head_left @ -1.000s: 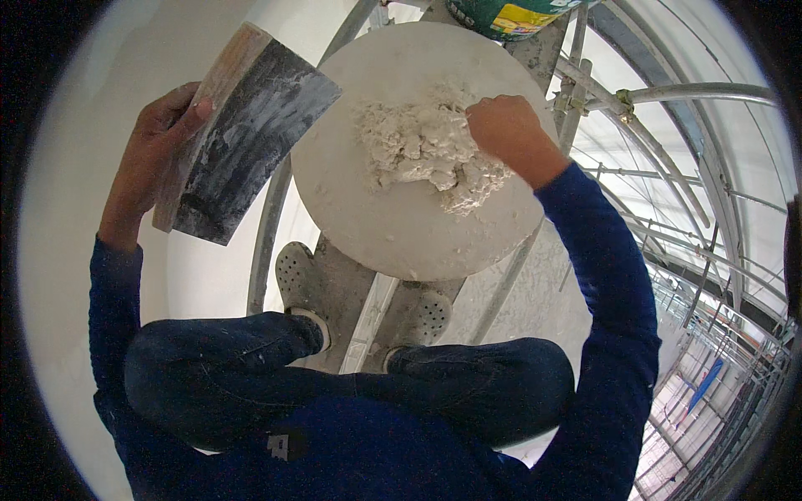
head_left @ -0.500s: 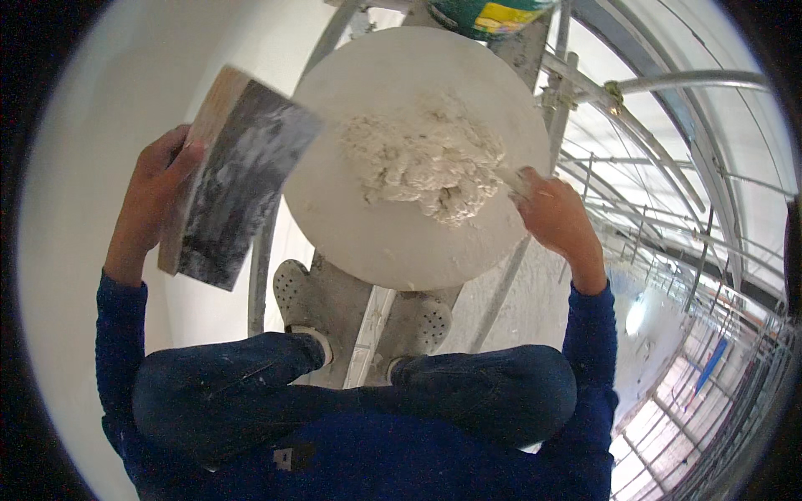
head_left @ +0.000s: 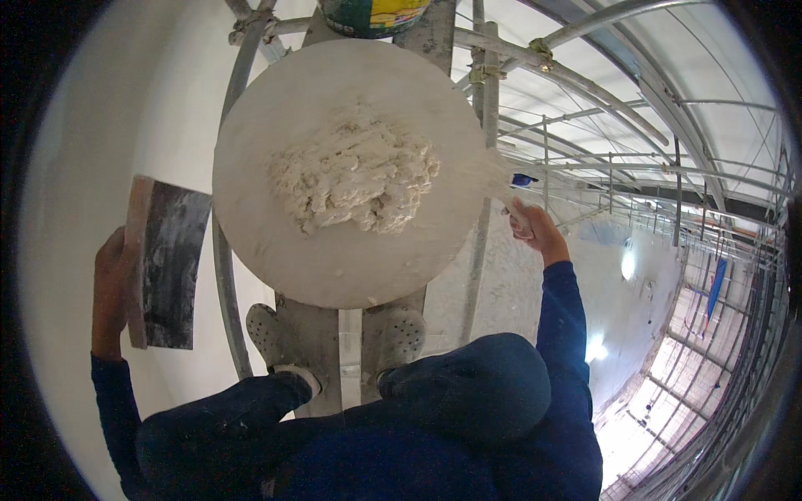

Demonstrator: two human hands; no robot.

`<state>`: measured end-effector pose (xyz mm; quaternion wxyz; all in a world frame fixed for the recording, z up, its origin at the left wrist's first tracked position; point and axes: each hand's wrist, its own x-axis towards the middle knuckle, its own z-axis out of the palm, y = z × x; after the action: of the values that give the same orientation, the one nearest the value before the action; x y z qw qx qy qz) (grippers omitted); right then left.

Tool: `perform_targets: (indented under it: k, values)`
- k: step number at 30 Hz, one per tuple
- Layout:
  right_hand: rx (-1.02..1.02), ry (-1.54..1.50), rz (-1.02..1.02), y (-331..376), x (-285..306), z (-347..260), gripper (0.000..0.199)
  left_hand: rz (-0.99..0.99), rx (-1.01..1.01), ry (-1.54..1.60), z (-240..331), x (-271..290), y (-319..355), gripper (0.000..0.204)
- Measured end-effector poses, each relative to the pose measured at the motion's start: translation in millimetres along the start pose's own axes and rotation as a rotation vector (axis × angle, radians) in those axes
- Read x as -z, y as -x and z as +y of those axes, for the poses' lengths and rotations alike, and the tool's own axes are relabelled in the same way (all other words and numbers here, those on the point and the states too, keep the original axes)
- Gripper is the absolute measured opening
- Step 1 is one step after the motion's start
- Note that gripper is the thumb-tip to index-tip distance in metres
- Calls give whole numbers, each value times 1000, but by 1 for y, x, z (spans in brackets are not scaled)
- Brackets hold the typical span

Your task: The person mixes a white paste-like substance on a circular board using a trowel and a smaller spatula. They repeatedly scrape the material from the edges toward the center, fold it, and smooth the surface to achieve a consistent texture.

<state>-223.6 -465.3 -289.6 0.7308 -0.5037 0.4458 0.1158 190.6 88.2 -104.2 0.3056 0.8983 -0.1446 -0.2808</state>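
My left hand (head_left: pixel 110 280) is closed round the wooden back of a wide plastering blade (head_left: pixel 173 265), whose dark metal face is smeared with white. It is held beside the pale wall, left of a round board (head_left: pixel 276 263). A heap of wet off-white plaster (head_left: pixel 359 171) lies on the middle of that board. My right hand (head_left: pixel 536 232) is closed on a plaster-smeared hand tool (head_left: pixel 499 204) with a pale handle, just off the board's right edge. The tool's working end is blurred, so its exact kind is unclear.
A green bucket with a yellow label (head_left: pixel 376 15) stands beyond the board. My feet, in perforated clogs (head_left: pixel 401 332), rest on planks (head_left: pixel 313 367). Scaffold tubes (head_left: pixel 232 100) rise on both sides of the board, and a smooth pale wall (head_left: pixel 75 209) runs along the left.
My right hand and its tool have drawn away from the plaster heap to beyond the board's edge. My left hand has lowered the blade away from the board, turning it more upright. The view has shifted.
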Motion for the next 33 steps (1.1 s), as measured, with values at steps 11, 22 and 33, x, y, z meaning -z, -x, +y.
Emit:
perform_targets:
  k: [11, 22, 33]
  values:
    - [-183, -254, 131, 102, -96, 173, 37, 102, 288, 1, -74, 26, 22, 63]
    - [-337, -448, 190, 119, -192, 196, 32, 22, 66, -34, -5, -6, -21, 63]
    - [53, -260, 376, 56, -158, 220, 24, 56, 88, -3, -32, 8, -19, 66]
